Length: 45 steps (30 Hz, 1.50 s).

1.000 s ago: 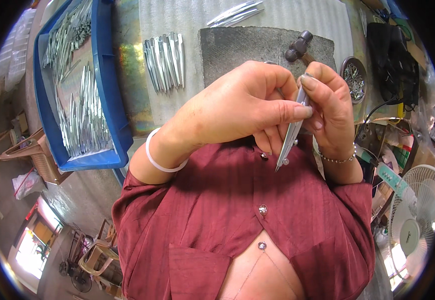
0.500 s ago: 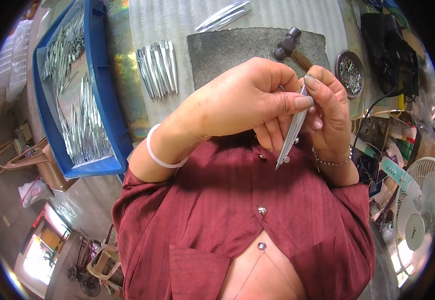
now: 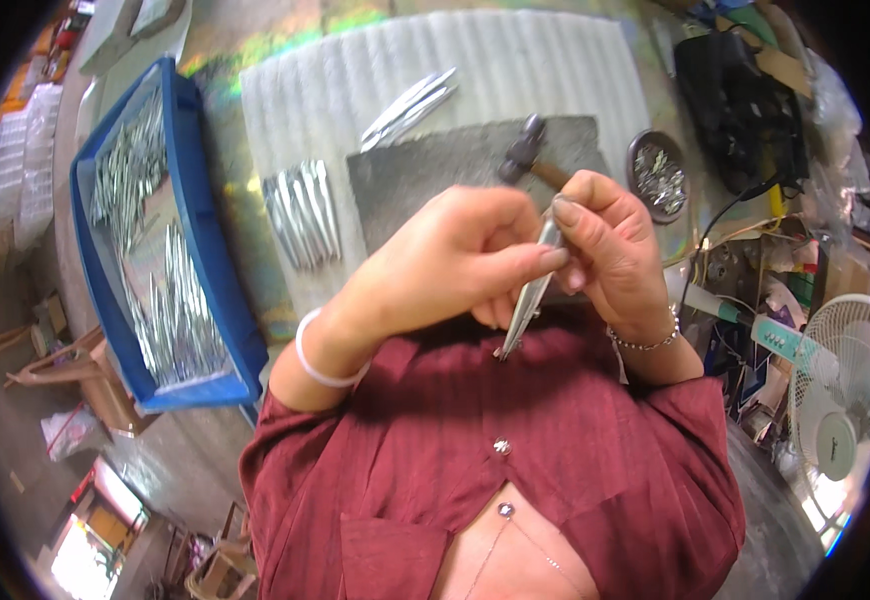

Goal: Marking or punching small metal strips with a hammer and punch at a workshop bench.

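A slim silver drawing compass (image 3: 528,303) slants down in front of my chest, its pointed end toward my shirt. My left hand (image 3: 445,255) is closed on it, thumb laid along its upper part. At its top end, the fingertips of my right hand (image 3: 610,245) pinch it. The fingers cover much of the upper end. Just beyond my hands, a hammer (image 3: 521,155) with a dark head and wooden handle rests on a grey stone slab (image 3: 395,185).
Ribbed white foam (image 3: 295,100) lies under the slab, bearing a row of silver pieces (image 3: 302,215) and a small pile (image 3: 410,108). A blue bin (image 3: 225,310) of similar pieces stands left. At right are a bowl (image 3: 658,175) of small metal parts and a fan (image 3: 835,400).
The view has shifted, so the bench things appear lower and farther left. Both hands still grip the compass, which looks a little more edge-on.
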### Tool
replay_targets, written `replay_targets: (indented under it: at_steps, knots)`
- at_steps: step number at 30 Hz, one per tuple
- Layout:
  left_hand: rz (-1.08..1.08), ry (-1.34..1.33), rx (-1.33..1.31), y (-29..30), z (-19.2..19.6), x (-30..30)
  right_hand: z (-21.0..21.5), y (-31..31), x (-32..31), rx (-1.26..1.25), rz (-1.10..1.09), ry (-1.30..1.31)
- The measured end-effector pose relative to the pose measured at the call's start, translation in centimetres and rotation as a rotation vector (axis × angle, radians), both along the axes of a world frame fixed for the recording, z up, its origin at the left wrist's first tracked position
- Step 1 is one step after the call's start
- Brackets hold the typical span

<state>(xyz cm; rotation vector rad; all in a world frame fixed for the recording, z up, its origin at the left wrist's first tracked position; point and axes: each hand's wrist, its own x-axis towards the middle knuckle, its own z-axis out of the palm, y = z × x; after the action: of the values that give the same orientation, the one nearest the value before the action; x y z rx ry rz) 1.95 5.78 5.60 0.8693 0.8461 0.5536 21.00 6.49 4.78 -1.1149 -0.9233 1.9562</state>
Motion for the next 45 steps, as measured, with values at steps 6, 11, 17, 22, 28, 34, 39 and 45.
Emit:
replay_targets:
  at_steps: [6, 11, 17, 22, 28, 34, 39, 45]
  knots:
    - [0.47, -0.069, 0.122, -2.7, 0.8, -1.5, 2.4, 10.4, 5.2, 0.519, -0.015, -0.533]
    - [0.791, -0.291, 0.16, -3.9, 0.1, -2.1, -4.8, 19.3, 7.8, 0.612, 0.191, -0.976]
    - [0.958, -0.628, -0.037, -4.0, -2.1, -2.1, -0.2, 11.3, 2.8, 0.896, 0.196, -0.791]
    - [0.832, -0.747, -0.209, -4.3, -3.9, -0.2, 0.6, 1.6, -1.0, 0.573, 0.343, -0.128]
    - [0.593, -0.518, -0.149, -6.4, -3.3, -0.2, -0.1, -0.5, -1.4, 0.168, 0.175, 0.158]
    - [0.414, -0.159, 0.075, -8.3, -2.5, -0.7, 0.3, -1.0, -2.9, 0.045, 0.284, 0.05]
    - [0.411, -0.279, 0.021, -8.7, -3.2, -1.2, 0.5, -0.8, -3.8, 0.024, 0.322, -0.012]
    - [0.39, -0.382, -0.092, -8.3, -3.3, -1.9, 0.0, -0.3, -4.5, 0.009, 0.333, -0.065]
